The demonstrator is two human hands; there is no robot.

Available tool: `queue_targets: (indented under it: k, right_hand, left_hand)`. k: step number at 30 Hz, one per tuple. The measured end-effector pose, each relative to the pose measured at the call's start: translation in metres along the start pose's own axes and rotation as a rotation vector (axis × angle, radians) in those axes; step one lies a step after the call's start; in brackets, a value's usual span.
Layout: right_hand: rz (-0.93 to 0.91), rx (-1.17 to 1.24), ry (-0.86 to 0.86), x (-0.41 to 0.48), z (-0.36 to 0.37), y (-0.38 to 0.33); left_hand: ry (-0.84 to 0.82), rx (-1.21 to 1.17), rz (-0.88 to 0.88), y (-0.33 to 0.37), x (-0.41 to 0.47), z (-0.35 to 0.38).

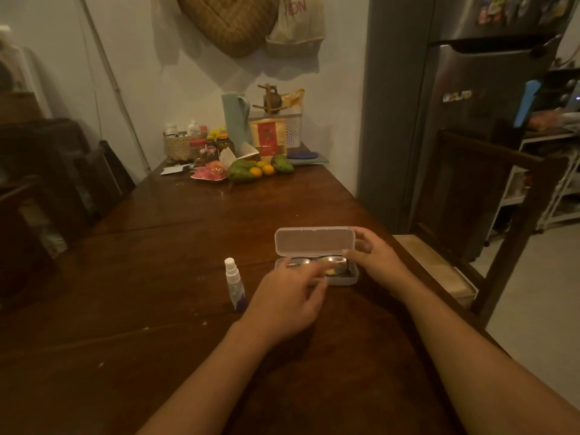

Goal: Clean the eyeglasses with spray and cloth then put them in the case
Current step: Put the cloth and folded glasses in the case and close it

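Grip blurred: left hand (288,296), right hand (376,262) over one eyeglasses (333,265), one case (314,241).

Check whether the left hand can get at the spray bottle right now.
Probably yes. The spray bottle stands upright just left of the left hand, with only bare table between them; nothing blocks the way.

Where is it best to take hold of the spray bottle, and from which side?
Grip the spray bottle round its clear body, below the white nozzle, coming from the left: it stands upright, and the left hand crowds its right.
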State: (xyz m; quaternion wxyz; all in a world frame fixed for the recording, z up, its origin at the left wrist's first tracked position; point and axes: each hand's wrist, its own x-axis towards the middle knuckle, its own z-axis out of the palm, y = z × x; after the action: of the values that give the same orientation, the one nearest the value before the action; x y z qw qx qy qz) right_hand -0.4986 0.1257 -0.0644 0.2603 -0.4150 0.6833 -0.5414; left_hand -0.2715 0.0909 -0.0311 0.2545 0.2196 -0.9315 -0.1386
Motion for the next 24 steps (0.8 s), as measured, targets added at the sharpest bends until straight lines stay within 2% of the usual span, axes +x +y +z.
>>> queue_targets:
  k: [4,8,10,13,16,24]
  right_hand:
    - [-0.047,-0.031,-0.068,0.000,0.000,0.004]
    - [-0.050,-0.045,-0.034,-0.001,-0.004,0.008]
    - [-0.054,-0.038,-0.025,-0.002,-0.007,0.009]
    - [-0.066,-0.013,-0.009,-0.002,-0.012,0.010]
    - [-0.078,0.006,-0.013,-0.001,-0.014,0.011]
    - [-0.111,0.027,-0.104,-0.003,-0.025,0.012]
  left_hand:
    - [0.058,0.143,-0.146,0.007,0.044,-0.004]
    - [-0.067,0.346,-0.264,-0.004,0.078,-0.009]
    - [-0.150,0.325,-0.322,-0.011,0.087,-0.010]
    - [-0.215,0.134,-0.422,-0.022,0.092,-0.012]
    - [-0.171,0.037,-0.406,-0.024,0.084,-0.012]
    - [-0.127,0.060,-0.346,-0.014,0.059,-0.012]
